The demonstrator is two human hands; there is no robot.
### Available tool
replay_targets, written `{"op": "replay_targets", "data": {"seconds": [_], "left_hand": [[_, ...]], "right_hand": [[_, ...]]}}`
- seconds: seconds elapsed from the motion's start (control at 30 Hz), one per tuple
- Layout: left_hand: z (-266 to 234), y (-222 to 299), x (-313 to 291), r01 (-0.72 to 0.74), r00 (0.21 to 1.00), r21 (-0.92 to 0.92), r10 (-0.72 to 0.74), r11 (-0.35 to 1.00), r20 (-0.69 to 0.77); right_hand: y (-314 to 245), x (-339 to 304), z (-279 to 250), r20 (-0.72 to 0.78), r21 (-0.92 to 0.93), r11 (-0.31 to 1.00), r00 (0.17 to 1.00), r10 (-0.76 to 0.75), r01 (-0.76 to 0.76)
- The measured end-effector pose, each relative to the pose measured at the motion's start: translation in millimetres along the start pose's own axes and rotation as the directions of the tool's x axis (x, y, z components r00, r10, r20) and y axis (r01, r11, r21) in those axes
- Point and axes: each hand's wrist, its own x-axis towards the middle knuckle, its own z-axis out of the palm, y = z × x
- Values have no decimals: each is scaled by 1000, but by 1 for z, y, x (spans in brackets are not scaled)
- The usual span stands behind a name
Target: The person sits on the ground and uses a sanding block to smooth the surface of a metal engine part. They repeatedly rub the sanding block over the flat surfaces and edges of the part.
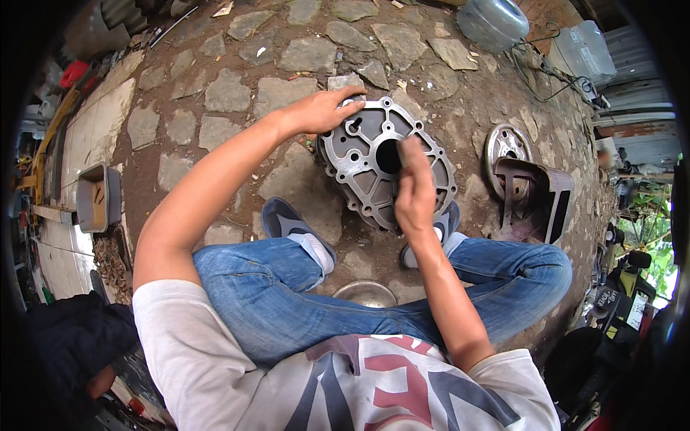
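A grey cast-metal gear housing (365, 181), ribbed and roughly oval with bolt holes round its rim, stands between my feet. A dark round bore opens near its middle. My left hand (321, 111) grips the housing's upper left edge, fingers bent over the rim. Over the face, just right of the bore, my right hand (417, 188) is smeared by motion. Its fingers point away from me, and whether anything is in them cannot be made out.
To the right, a round metal disc (497, 147) lies beside a rusty brown metal frame (550, 197). A grey tray (98, 197) sits at left. Clear plastic containers (493, 21) and a dark cable (523, 85) are at the far right. Uneven stones pave the dirt ground (237, 97).
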Motion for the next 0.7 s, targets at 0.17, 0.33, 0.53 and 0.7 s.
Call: {"op": "replay_targets", "data": {"seconds": [0.17,0.33,0.53,0.7], "left_hand": [[-2,-2,-1,50,998,16,-51,999,22],[-2,-1,-2,5,1000,16,-5,1000,0],[-4,2,-5,27,1000,33,-27,999,12],[-9,15,-5,107,990,53,-111,993,87]], "right_hand": [[-11,30,-26,-284,-83,973,931,-231,216],[8,4,11,255,-402,882,955,-150,246],[12,6,5,282,-360,891,943,-178,276],[18,6,1,192,-410,884,968,-159,227]]}}
